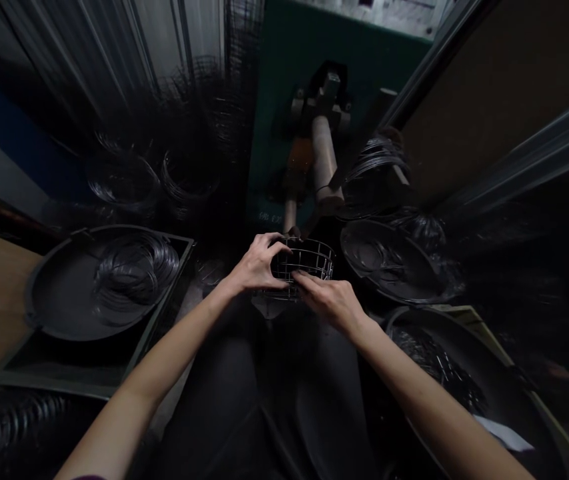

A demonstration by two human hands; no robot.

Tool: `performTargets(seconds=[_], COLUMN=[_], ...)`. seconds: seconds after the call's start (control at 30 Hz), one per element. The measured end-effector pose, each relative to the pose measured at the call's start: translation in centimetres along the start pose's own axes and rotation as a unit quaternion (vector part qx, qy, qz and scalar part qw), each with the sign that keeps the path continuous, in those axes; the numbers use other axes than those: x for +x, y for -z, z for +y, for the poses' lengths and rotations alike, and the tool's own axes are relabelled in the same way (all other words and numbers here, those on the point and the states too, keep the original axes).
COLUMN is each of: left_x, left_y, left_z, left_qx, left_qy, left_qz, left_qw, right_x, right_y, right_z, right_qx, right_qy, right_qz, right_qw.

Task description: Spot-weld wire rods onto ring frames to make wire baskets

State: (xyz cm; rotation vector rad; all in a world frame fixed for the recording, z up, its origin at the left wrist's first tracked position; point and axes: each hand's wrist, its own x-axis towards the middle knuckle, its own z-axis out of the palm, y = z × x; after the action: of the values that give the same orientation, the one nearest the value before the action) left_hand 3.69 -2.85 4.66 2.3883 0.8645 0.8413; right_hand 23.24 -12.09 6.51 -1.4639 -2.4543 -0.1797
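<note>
A small round wire cage [310, 261] made of thin metal rings and ribs sits in front of me under a machine's upright shaft [325, 160]. My left hand [258, 264] is curled round the cage's left side, fingers over its top rim. On the near right edge of the cage my right hand [328, 300] pinches the wire with its fingertips. Both forearms reach in from below.
A dark round pan [54, 300] with a bundle of wire rings [132, 270] sits in a tray at left. Another pan [389, 263] with rings is at right, a larger one [494, 393] lower right. Wire coils [377, 157] hang beside the green machine [289, 87].
</note>
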Motion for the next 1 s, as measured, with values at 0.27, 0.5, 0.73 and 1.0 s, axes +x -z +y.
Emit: performTargets(seconds=[0.27, 0.5, 0.73, 1.0], left_x=[1.7, 2.9, 3.4, 5.4], left_y=[0.8, 1.0, 1.4, 1.5], left_z=[-0.1, -0.8, -0.6, -1.5], left_qx=[0.006, 0.004, -0.010, -0.005], left_qy=[0.001, 0.004, 0.029, 0.059], left_qz=[-0.014, -0.028, -0.031, -0.027], left_qw=[1.000, 1.000, 0.999, 0.998], right_x=[1.4, 2.3, 1.0, 2.7], right_y=[0.3, 0.5, 0.1, -0.5], right_z=[1.4, 2.1, 1.0, 2.5], right_qx=[-0.030, -0.009, 0.038, 0.080], right_qy=[0.018, -0.009, -0.104, -0.147], right_qz=[0.016, -0.001, 0.062, 0.135], right_qw=[0.999, 1.000, 0.992, 0.977])
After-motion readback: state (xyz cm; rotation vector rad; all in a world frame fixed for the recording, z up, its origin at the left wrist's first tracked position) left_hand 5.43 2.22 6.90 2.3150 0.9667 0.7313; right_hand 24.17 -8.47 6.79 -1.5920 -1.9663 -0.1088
